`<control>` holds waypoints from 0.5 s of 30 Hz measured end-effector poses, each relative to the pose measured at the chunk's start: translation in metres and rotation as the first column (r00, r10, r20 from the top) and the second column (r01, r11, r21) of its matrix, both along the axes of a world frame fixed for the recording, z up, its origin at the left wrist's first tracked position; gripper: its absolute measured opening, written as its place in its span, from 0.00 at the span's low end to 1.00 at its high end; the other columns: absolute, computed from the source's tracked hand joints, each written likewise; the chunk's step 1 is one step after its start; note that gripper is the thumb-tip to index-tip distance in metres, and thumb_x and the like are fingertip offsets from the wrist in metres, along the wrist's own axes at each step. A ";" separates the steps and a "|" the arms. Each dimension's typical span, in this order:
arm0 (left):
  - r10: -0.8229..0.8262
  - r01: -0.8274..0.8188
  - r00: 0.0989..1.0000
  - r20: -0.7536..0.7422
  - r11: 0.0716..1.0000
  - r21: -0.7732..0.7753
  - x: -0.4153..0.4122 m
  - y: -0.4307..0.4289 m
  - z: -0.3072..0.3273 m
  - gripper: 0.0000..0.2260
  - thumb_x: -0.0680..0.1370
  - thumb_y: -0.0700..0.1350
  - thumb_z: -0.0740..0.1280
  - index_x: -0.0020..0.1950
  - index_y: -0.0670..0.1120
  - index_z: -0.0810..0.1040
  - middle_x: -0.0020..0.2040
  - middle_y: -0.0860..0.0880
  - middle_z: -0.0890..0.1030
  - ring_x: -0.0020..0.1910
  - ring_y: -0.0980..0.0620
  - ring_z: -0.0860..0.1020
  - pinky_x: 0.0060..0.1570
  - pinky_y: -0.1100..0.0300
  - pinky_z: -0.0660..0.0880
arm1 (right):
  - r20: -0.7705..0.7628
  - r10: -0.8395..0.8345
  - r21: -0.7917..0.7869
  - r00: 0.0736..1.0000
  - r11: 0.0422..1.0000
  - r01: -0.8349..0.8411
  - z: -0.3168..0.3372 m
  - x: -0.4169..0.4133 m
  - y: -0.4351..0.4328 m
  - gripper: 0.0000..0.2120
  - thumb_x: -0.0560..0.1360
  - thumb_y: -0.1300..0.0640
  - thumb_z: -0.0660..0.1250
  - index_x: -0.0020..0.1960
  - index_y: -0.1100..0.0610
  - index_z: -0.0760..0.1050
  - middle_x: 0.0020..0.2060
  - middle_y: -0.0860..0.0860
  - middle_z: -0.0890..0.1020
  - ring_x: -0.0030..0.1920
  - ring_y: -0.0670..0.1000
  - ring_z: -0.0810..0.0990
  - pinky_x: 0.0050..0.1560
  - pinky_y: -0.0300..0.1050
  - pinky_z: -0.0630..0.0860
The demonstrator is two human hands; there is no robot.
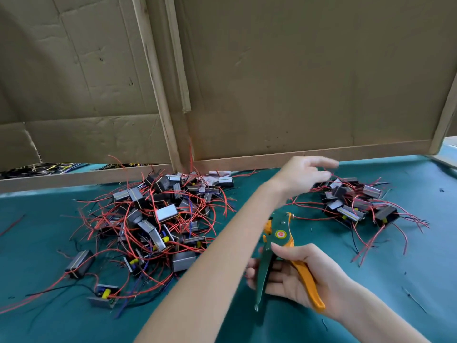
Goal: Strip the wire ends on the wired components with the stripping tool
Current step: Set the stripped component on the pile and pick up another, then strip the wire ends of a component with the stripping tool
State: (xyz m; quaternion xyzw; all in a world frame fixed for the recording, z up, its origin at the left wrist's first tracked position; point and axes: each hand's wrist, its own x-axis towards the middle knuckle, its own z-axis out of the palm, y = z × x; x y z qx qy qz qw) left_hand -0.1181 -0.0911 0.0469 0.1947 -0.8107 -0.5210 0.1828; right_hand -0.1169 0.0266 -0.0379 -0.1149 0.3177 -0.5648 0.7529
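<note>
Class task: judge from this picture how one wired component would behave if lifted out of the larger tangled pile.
The red wires look thin and curl loosely, so they would probably flop and trail. They interlace through the larger pile, so neighbours would likely snag and drag along. A wired component looks boxy, rigid and flat-sided, so unlikely to roll.

Green-and-orange stripping tool; red wires; teal table cover; brown cardboard.

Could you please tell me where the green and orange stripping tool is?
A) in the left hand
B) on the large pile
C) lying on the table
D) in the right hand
D: the right hand grips the stripping tool by its handles, while the left hand is over the smaller pile.
</note>
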 end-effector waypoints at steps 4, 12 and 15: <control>0.411 -0.307 0.896 0.166 0.845 -0.438 0.050 -0.057 -0.014 0.18 0.77 0.32 0.57 0.61 0.45 0.79 0.61 0.43 0.80 0.61 0.46 0.76 0.55 0.62 0.71 | -0.041 -0.008 -0.005 0.999 1.000 0.008 -0.002 0.002 -0.001 0.15 0.65 0.65 0.68 0.50 0.67 0.72 0.47 0.72 0.80 0.41 0.68 0.82 0.42 0.64 0.81; 0.674 0.051 0.620 0.402 0.477 -0.877 0.103 -0.127 -0.055 0.18 0.79 0.34 0.60 0.63 0.51 0.77 0.63 0.43 0.75 0.63 0.41 0.71 0.59 0.49 0.68 | -0.053 -0.001 0.003 0.999 1.000 0.001 -0.001 0.001 -0.001 0.14 0.67 0.65 0.66 0.51 0.67 0.72 0.46 0.72 0.80 0.40 0.68 0.83 0.41 0.64 0.81; 0.679 0.021 0.676 0.287 0.371 -0.928 0.104 -0.132 -0.058 0.10 0.78 0.37 0.64 0.55 0.47 0.80 0.54 0.45 0.82 0.55 0.44 0.78 0.47 0.56 0.69 | -0.058 -0.001 0.008 0.998 1.000 0.001 -0.001 0.000 -0.002 0.12 0.68 0.64 0.65 0.50 0.67 0.72 0.46 0.72 0.80 0.41 0.68 0.83 0.42 0.64 0.81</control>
